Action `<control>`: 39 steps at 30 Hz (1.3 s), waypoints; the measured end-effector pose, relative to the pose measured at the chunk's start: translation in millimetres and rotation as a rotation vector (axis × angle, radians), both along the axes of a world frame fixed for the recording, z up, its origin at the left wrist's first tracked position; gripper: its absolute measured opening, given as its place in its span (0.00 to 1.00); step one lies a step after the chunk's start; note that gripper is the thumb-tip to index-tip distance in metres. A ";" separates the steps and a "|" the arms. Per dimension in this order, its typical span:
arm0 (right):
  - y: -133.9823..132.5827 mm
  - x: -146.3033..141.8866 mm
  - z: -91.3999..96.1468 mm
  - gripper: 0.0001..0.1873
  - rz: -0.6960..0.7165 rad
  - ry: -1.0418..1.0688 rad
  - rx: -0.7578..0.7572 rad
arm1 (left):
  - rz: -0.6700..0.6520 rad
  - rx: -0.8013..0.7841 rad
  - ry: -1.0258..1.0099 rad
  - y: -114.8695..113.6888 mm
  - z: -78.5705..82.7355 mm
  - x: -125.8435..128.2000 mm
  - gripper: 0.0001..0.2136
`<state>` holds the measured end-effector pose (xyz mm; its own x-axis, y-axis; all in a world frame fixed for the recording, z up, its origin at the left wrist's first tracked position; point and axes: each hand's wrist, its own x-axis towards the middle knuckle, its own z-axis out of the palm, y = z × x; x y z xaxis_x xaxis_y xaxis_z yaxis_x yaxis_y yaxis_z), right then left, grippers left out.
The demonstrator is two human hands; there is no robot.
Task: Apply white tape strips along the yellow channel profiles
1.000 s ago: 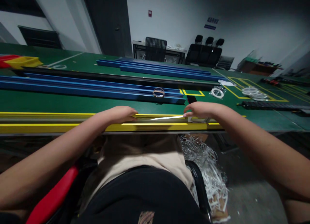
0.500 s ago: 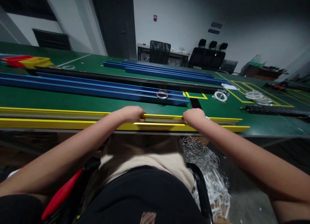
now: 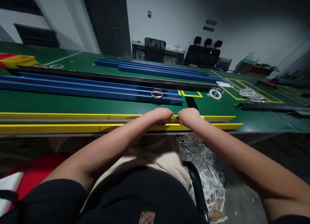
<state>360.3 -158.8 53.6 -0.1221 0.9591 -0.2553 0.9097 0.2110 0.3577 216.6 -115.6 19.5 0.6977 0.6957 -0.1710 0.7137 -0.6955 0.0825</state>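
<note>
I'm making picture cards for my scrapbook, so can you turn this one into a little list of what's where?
Table: green table
Left grip: curled, at the yellow channel
Right grip: curled, close beside the left one
What they hold: hidden from view
Yellow channel: along the table's near edge
Behind it: near blue channels, with a ring by their right end
Farther: black strip, then far blue channels
Left end: yellow bin
Floor: heap of white shreds

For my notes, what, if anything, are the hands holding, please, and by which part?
Cannot tell: left hand and right hand hide each grip over the yellow channel.
</note>
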 end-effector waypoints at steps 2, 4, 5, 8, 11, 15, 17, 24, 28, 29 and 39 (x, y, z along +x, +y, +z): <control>0.5 1.8 3.3 0.20 0.018 -0.005 -0.010 | -0.002 0.027 -0.037 -2.4 -2.1 -5.9 0.16; 2.8 5.7 10.1 0.23 0.070 -0.001 -0.069 | -0.009 0.057 -0.063 -6.4 -3.1 -13.5 0.15; 4.3 8.3 14.7 0.23 0.112 0.022 -0.127 | -0.013 0.066 -0.066 -8.6 -3.2 -18.4 0.14; 8.8 16.3 30.8 0.22 0.197 0.214 -0.325 | -0.020 0.070 -0.063 -13.5 -2.9 -43.0 0.14; 11.7 20.6 43.9 0.23 0.152 0.360 -0.399 | -0.018 0.064 -0.047 -13.0 -4.3 -90.3 0.14; 14.4 20.5 49.7 0.24 0.184 0.294 -0.309 | 0.035 0.013 -0.005 -6.8 -10.1 -179.1 0.18; 15.9 20.5 47.2 0.24 0.199 0.202 -0.265 | 0.106 -0.016 -0.013 -4.5 -13.6 -221.9 0.18; 18.2 19.2 21.3 0.35 -0.019 -0.050 -0.139 | 0.208 -0.049 -0.019 -5.6 -14.4 -276.2 0.18; 14.8 10.6 8.2 0.35 -0.075 -0.053 -0.072 | 0.244 -0.031 0.041 -6.7 -7.8 -257.7 0.16; 13.7 8.3 6.2 0.34 -0.080 -0.045 -0.055 | 0.248 -0.028 0.055 -6.6 -6.8 -251.4 0.16; 12.2 1.6 -1.4 0.24 -0.077 -0.019 0.003 | 0.115 0.039 0.093 -6.7 4.4 -109.6 0.19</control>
